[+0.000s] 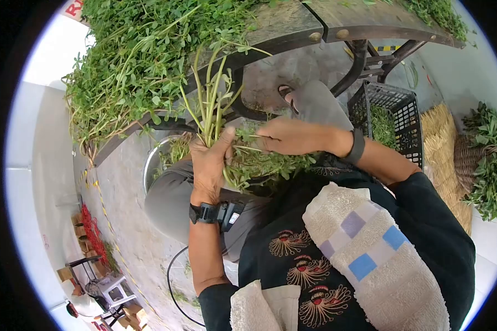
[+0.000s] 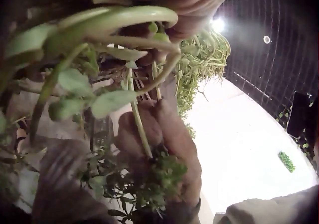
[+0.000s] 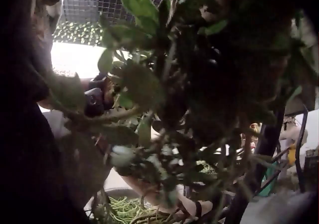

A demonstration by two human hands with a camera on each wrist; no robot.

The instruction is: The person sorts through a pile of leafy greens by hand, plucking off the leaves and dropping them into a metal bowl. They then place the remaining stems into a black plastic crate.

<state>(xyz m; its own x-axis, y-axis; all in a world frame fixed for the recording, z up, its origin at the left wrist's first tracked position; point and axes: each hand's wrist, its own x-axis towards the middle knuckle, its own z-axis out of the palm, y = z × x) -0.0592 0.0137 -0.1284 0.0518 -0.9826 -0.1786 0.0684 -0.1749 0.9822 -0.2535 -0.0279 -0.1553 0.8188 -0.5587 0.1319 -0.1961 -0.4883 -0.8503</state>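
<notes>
In the head view my left hand point(image 1: 209, 163) grips a bunch of thick green stems point(image 1: 211, 105) that stand up above its thumb. The stems look like purslane. Close beside it, my right hand point(image 1: 284, 137) pinches a thin leafy sprig between thumb and fingers. Leafy tops point(image 1: 265, 168) hang below both hands, over the lap. In the left wrist view the right hand point(image 2: 172, 144) holds a pale stem point(image 2: 137, 114), and curled left fingers point(image 2: 194, 7) fill the top edge. Leaves point(image 3: 144, 79) in shadow cover most of the right wrist view.
A large heap of greens point(image 1: 132, 66) overhangs the table point(image 1: 284, 25) in front. Below stands a metal basin point(image 1: 149, 165) with stems in it. To the right are a black crate point(image 1: 408, 118) holding greens, a straw bundle point(image 1: 439, 154) and a wicker basket point(image 1: 466, 160).
</notes>
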